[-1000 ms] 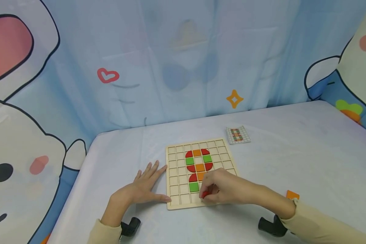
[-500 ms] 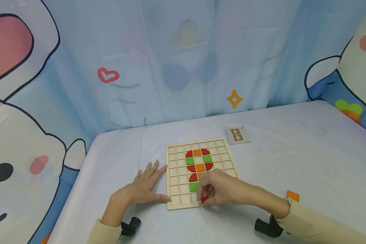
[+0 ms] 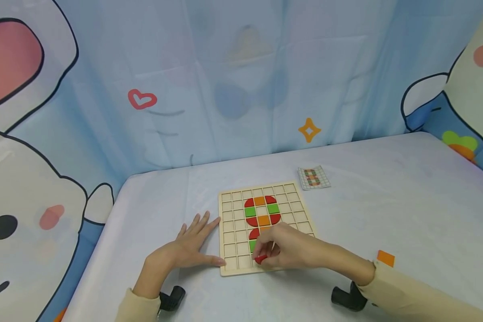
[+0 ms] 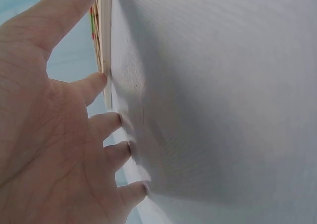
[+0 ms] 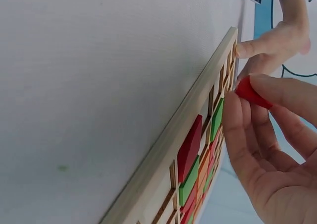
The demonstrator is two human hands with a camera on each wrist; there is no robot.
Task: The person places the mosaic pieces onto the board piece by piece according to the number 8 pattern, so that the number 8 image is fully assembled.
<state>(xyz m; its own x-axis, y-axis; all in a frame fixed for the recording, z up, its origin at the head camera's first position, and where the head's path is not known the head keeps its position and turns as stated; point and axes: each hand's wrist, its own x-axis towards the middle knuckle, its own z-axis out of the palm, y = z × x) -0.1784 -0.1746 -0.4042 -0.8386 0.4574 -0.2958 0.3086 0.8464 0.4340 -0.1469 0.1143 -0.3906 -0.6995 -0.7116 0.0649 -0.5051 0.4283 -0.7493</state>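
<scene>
A wooden grid board (image 3: 230, 249) lies on the white cloth, with red, orange and green tiles set in its middle columns. My right hand (image 3: 285, 248) pinches a red tile (image 5: 251, 92) between thumb and fingers, just above the board's near rows. Beside that spot, the right wrist view shows another red tile (image 5: 190, 147) in the near row and a green tile (image 5: 217, 119) farther along. My left hand (image 3: 187, 250) rests with fingers spread, its thumb and index finger touching the board's left edge. Part of the pattern is hidden behind my right hand.
A stack of small pattern cards (image 3: 314, 178) lies beyond the board's far right corner. A loose orange tile (image 3: 386, 258) is on the cloth by my right sleeve. A printed blue curtain (image 3: 241, 89) hangs behind the table.
My right hand has shifted a little to the left along the board's near side, carrying the red tile. The left hand stays in place, and more of the loose orange tile shows.
</scene>
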